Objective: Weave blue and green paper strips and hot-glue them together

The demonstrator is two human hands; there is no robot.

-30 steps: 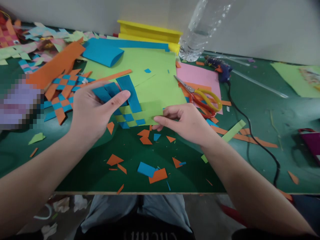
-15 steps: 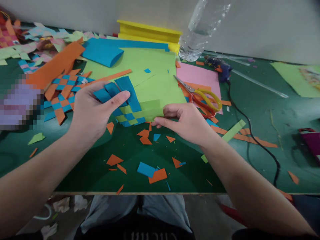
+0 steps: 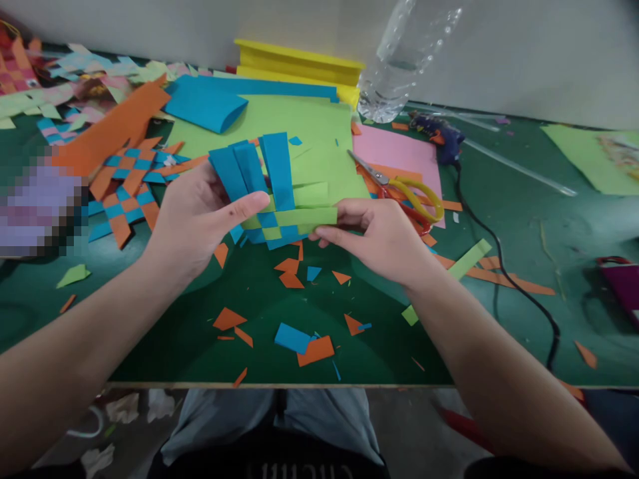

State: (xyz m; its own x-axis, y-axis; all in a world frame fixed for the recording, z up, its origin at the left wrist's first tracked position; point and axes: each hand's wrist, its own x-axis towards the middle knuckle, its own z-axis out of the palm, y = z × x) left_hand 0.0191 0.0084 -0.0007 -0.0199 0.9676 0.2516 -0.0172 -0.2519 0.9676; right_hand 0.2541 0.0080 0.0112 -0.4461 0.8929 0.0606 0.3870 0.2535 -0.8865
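A woven piece of blue and green paper strips (image 3: 270,225) is held up over the table between both hands. My left hand (image 3: 194,219) grips its left side, thumb across the front and the other fingers behind it. Several blue strip ends fan upward from the weave, while green ends stick out to the right. My right hand (image 3: 372,233) pinches the weave's lower right edge near a green strip, thumb in front; its other fingertips are partly hidden behind the paper.
Beyond the weave lie green sheets (image 3: 319,126) and a folded blue sheet (image 3: 204,106). Scissors (image 3: 404,193) rest at right, near a glue gun (image 3: 439,136) with a black cord. A plastic bottle (image 3: 389,73) stands behind. Orange and blue scraps (image 3: 314,350) litter the front.
The woven paper has turned more upright, its blue strips now pointing up instead of leaning left. My left hand has shifted slightly right, and my right hand slightly right too.
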